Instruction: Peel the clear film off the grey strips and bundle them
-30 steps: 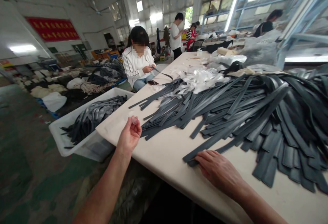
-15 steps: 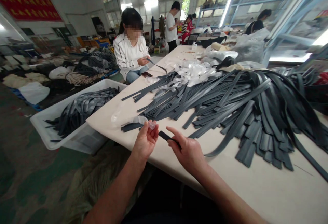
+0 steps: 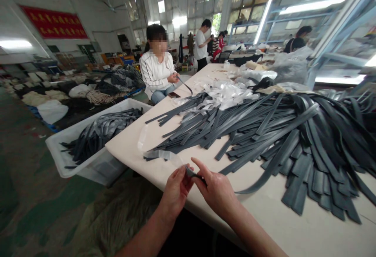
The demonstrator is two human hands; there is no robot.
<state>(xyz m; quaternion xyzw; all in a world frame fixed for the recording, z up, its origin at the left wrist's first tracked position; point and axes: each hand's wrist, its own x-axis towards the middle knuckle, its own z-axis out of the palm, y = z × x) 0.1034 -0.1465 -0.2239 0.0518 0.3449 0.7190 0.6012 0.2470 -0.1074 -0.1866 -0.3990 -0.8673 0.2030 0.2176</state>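
Yellow characters on the red banner [image 3: 54,22] are too blurred to read. Above the near edge of the worktop [image 3: 264,206], the left hand [image 3: 176,190] pinches the tip of a strap [image 3: 192,172]; clear film [image 3: 161,154] runs to its fingers from near the left corner. The right hand [image 3: 219,192] grips the strap under its thumb, index finger stretched out.

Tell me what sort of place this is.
Most likely a factory workshop: dark strips heaped across a large table, a white bin holding similar strips, and a seated co-worker also handling one.
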